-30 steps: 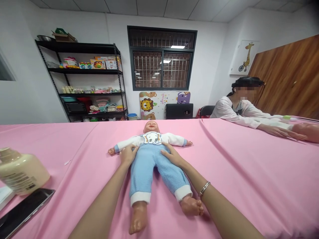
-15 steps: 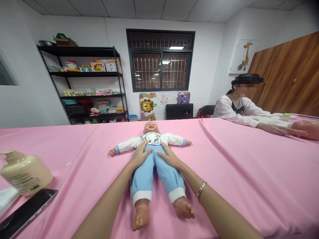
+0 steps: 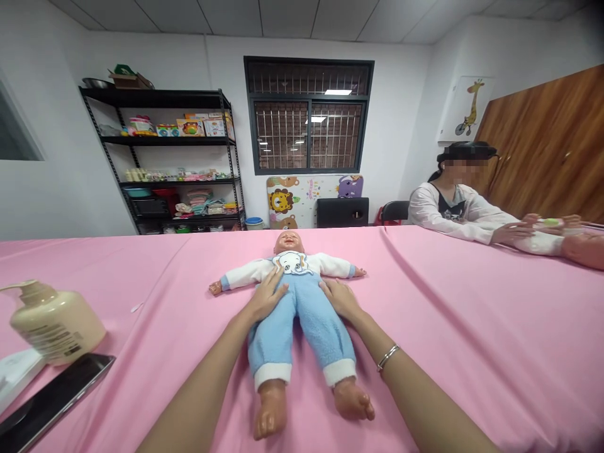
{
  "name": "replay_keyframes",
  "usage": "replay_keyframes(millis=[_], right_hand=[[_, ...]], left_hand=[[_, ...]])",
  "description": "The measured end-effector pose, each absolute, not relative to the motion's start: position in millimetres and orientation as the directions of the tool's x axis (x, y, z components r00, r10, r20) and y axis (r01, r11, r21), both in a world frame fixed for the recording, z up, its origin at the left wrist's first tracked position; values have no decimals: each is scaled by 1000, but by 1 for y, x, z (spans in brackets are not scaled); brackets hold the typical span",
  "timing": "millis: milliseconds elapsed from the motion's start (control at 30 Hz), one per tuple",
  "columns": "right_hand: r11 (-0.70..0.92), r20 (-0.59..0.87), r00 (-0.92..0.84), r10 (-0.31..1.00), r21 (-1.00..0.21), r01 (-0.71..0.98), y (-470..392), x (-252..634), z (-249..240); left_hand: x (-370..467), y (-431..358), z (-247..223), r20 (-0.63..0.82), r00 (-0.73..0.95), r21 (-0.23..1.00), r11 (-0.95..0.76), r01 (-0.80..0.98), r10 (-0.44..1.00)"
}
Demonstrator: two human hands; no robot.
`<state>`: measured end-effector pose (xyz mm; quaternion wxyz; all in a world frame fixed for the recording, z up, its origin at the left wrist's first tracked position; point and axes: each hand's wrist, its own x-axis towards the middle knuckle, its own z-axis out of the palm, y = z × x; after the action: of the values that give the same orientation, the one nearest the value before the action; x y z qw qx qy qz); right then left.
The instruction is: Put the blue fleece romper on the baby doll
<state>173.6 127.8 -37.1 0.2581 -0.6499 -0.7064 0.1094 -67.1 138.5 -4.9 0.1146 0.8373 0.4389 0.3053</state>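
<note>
A baby doll [image 3: 297, 308] in a white top and blue trousers lies on its back on the pink cloth [image 3: 438, 352], head away from me and arms spread. An elephant face decorates its chest. My left hand [image 3: 267, 297] rests flat on the left side of the doll's belly, fingers stretched toward the chest. On the other side, my right hand [image 3: 342, 298] lies along the doll's hip with fingers extended. Neither hand grips anything. A bracelet [image 3: 388, 357] circles my right wrist.
At the left stand a pump bottle [image 3: 59, 324], a black phone [image 3: 54, 399] and a white object [image 3: 19, 377]. Across at the right, a co-worker [image 3: 450, 201] handles another doll [image 3: 582, 250]. Black shelves [image 3: 160, 138] stand along the back wall.
My right hand has slid outward from the doll's belly to its hip. My left hand stays on the belly. The co-worker's hands have risen. The view has shifted slightly.
</note>
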Motion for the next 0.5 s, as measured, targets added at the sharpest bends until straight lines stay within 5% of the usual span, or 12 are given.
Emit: replay_keyframes(millis=[267,500], right_hand=[[116,197,-46,979,-360,926,129,178,-47],[122,225,-39,974,-371,921,127,177,-48]], left_hand=[[-87,145,-17,235,328,483,-403,777,915],[-84,139,-15,332,225,348,-341,873,916]])
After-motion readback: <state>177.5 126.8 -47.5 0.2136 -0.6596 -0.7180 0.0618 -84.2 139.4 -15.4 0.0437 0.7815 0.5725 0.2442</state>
